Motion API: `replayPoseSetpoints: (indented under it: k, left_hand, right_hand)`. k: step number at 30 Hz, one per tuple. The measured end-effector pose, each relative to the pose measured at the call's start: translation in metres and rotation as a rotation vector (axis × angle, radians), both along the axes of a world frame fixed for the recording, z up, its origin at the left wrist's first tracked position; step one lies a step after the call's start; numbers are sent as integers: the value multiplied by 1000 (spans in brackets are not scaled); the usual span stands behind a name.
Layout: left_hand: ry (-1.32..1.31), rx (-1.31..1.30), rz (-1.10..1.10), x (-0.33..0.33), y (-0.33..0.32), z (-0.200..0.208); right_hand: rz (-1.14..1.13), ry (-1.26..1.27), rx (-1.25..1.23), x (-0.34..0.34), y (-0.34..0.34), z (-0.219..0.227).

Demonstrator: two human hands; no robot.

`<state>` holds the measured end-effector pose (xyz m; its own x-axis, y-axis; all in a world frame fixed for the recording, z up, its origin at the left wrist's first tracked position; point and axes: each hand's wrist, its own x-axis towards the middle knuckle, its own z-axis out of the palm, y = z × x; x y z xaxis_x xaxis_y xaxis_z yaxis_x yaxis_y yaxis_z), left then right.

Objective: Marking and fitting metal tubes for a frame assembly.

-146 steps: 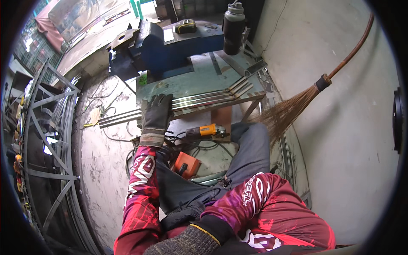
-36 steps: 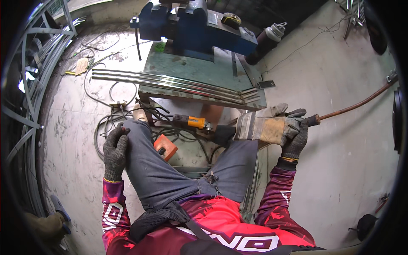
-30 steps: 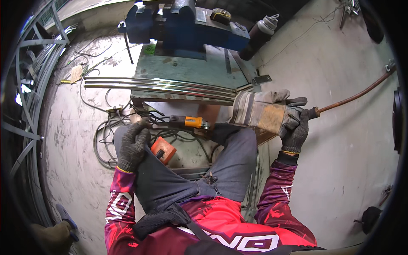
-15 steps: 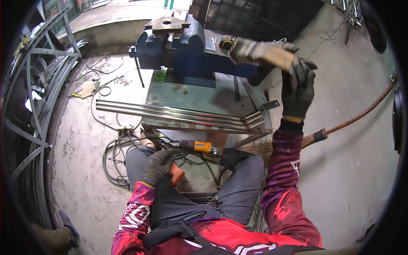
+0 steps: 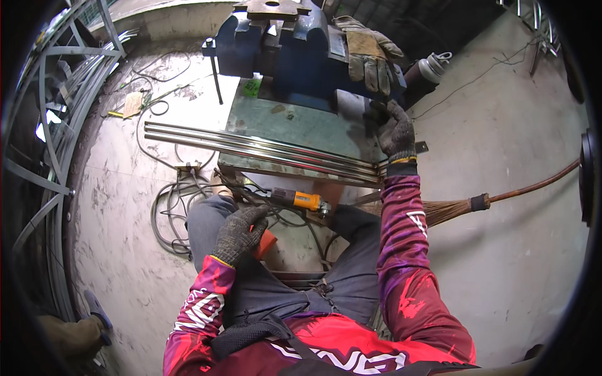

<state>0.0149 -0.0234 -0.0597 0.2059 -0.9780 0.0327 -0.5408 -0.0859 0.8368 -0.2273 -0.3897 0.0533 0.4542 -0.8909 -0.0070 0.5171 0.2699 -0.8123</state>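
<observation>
My left hand [image 5: 240,235], in a dark knit glove, rests on my left thigh with loosely bent fingers and nothing visible in them. Beside it shows an orange-red piece [image 5: 266,243], partly covered. My right hand [image 5: 396,130], gloved too, is raised by the right end of the blue bench vise [image 5: 301,62]. Its fingers and thumb look apart, and I see nothing between them. On top of the vise lie pale work gloves with a tan patch [image 5: 365,45], their fingers hanging toward me. Several shiny metal tubes [image 5: 263,150] lie across the bench [image 5: 295,122] below.
A yellow angle grinder [image 5: 301,199] lies below the bench edge, near coiled cables [image 5: 166,219]. A broom [image 5: 464,207] stretches to the right. A bottle [image 5: 429,69] stands behind the vise. Metal frames [image 5: 56,125] line the left; another person's foot [image 5: 97,316] shows lower left.
The pale work gloves have left my right hand and now lie on the vise. That hand has come down and left. The view has shifted slightly; my left hand stays on my thigh.
</observation>
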Motion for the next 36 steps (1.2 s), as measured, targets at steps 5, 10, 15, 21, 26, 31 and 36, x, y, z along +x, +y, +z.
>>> replayPoseSetpoints:
  k: [5, 10, 15, 21, 26, 31, 36]
  left_hand:
    - [61, 21, 2, -2, -2, 14]
    - [35, 53, -14, 1, 0, 4]
    - [-10, 36, 15, 1, -4, 10]
    - [-12, 31, -17, -3, -9, 7]
    - [1, 3, -29, -1, -10, 11]
    - [-42, 64, -36, -2, 1, -6]
    - [10, -98, 38, -1, 3, -14]
  right_hand:
    - [-293, 1461, -783, -2, -3, -70]
    - [-413, 1549, -1293, 53, -46, -83]
    - [23, 2064, -1222, 90, -95, -95]
    - [-163, 2044, -1285, 79, -124, -108]
    - [-432, 1875, -1071, 74, -74, -94]
    - [-221, 1739, -1250, 20, -9, -74]
    - [-324, 1188, -748, -96, 116, -41]
